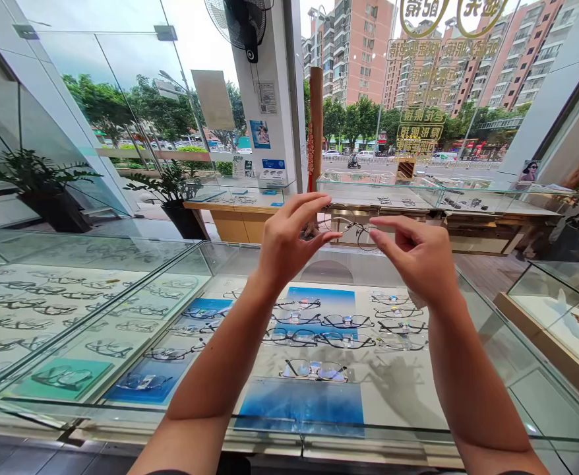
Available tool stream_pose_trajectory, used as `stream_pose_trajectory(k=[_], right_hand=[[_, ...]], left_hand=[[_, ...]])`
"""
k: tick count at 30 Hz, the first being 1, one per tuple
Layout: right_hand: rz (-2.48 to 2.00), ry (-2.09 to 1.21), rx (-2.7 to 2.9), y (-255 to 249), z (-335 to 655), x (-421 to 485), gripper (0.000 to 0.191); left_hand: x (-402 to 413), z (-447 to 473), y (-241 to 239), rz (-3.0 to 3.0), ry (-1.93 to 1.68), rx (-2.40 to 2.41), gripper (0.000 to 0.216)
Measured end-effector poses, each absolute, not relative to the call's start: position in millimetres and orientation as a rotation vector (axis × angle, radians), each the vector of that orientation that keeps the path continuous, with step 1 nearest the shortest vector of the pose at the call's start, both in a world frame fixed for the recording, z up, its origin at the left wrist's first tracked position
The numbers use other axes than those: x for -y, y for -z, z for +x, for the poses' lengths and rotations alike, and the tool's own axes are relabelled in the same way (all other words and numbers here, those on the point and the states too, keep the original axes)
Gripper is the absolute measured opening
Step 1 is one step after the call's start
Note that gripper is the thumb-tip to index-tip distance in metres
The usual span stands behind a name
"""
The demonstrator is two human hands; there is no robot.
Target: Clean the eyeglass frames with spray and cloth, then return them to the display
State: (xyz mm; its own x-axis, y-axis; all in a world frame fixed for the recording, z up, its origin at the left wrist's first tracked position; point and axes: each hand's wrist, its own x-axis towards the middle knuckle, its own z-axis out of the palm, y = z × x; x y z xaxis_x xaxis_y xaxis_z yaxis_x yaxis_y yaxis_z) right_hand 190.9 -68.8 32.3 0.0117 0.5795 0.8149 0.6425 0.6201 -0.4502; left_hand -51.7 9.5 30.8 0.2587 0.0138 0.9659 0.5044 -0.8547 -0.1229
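Note:
A thin-framed pair of eyeglasses (360, 231) is held up in the air above the glass display case. My left hand (292, 227) has its thumb and fingers closed round one side of the frame. At the other side, my right hand (413, 251) pinches the frame between thumb and forefinger. Below both hands, several eyeglasses (314, 371) lie in rows inside the display case (403, 402), some on blue cards (299, 406). The fine parts of the held frame blur into the background.
To the left, another glass case (121, 290) holds many eyeglasses. A lower glass case (561, 303) stands at the right. Across the aisle are more display counters (378, 198) along the windows. Potted plants (171, 191) and a wall fan (240, 26) are at the back left.

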Motion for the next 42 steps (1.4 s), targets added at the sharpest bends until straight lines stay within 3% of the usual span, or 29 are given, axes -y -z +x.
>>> stream_pose_trajectory(k=[8, 18, 26, 37, 39, 42], right_hand=[[-1.133, -0.006, 1.772, -27.4, 188.2, 58.9, 0.026], [-0.959, -0.719, 1.719, -29.7, 191.7, 54.0, 0.036], [-0.956, -0.938, 1.682, -30.2, 193.8, 45.0, 0.04], [-0.989, -1.146, 1.661, -19.7, 198.0, 31.8, 0.044], [-0.986, -1.119, 1.622, -18.4, 200.3, 28.2, 0.045], [-0.991, -1.061, 1.595, -17.6, 203.5, 23.2, 0.047]], left_hand=[[4.5, -47.7, -31.8, -2.303, 1.521, 0.496, 0.053], [-2.1, -48.2, -30.4, -2.892, 1.933, 0.356, 0.063], [-26.0, -47.8, -21.3, -3.119, 2.039, 0.294, 0.065], [-36.8, -44.5, -17.0, -2.972, 1.968, 0.354, 0.072], [-28.7, -40.4, -17.1, -2.636, 2.127, 0.533, 0.066], [-4.6, -34.9, -19.7, -2.23, 2.163, 0.777, 0.029]])
